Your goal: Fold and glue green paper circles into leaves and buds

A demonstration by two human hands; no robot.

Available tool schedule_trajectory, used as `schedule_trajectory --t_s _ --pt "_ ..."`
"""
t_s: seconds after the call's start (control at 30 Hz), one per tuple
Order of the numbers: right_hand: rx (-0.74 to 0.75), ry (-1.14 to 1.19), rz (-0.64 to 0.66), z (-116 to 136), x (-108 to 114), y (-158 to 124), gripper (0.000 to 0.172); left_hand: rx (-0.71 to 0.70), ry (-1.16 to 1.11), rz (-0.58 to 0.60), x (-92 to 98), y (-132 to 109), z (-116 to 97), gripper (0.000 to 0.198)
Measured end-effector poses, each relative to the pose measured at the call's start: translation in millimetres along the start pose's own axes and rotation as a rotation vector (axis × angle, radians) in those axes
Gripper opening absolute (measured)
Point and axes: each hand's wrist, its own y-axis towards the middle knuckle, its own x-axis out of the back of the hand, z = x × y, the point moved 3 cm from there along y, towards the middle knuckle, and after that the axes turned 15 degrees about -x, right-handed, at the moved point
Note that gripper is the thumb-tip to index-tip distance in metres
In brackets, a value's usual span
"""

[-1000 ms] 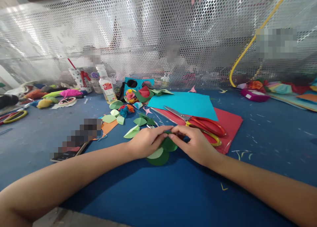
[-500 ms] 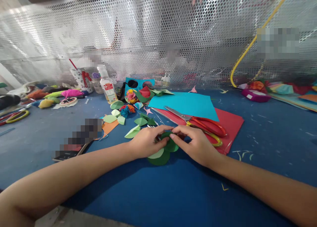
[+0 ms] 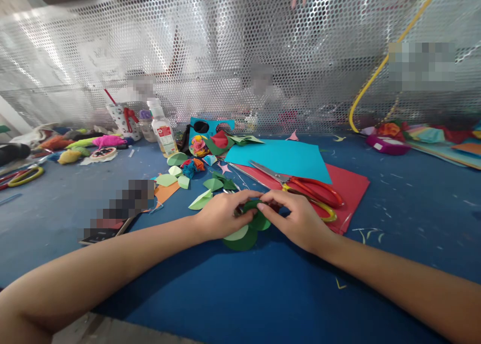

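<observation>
Fingertips of my left hand (image 3: 225, 214) and my right hand (image 3: 291, 214) meet around a dark green paper piece (image 3: 251, 205), pinching it from both sides. Below it hang rounded green paper pieces (image 3: 242, 240), dark and pale, partly covered by my left hand; whether they are joined to it I cannot tell. Just beyond my left hand lie folded green paper leaves (image 3: 213, 185) and a pale green leaf (image 3: 201, 200). Scissors (image 3: 319, 191) with red and yellow handles rest beside my right hand, on red paper (image 3: 351, 194) and blue paper (image 3: 285, 156).
A bottle (image 3: 163, 131) stands at the back left near a patterned cup (image 3: 122, 121) with a straw. Pale green leaves (image 3: 167, 180) lie by an orange paper piece (image 3: 165, 193). A purple tape dispenser-like object (image 3: 389, 144) sits at right. A perforated metal panel (image 3: 225, 48) closes off the back.
</observation>
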Motion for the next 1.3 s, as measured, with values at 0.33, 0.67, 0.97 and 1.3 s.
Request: schedule_trajectory --t_s 0.33,0.67,0.97,1.3 --pt "0.019 0.003 0.005 1.1 0.4 -0.8 0.007 0.017 0.001 0.017 1.5 0.0 -2.5 0.037" --pt "0.055 -0.011 0.03 3.0 -0.3 -1.6 0.008 -0.006 0.015 0.017 2.2 0.6 -3.6 0.035" --pt "0.054 -0.008 0.039 3.1 -1.2 -1.4 0.009 -0.005 0.041 0.039 3.0 -0.3 -4.8 0.034" --pt "0.062 -0.005 0.044 3.6 -0.5 -1.2 0.009 0.002 0.019 0.052 3.1 1.0 -4.7 0.034"
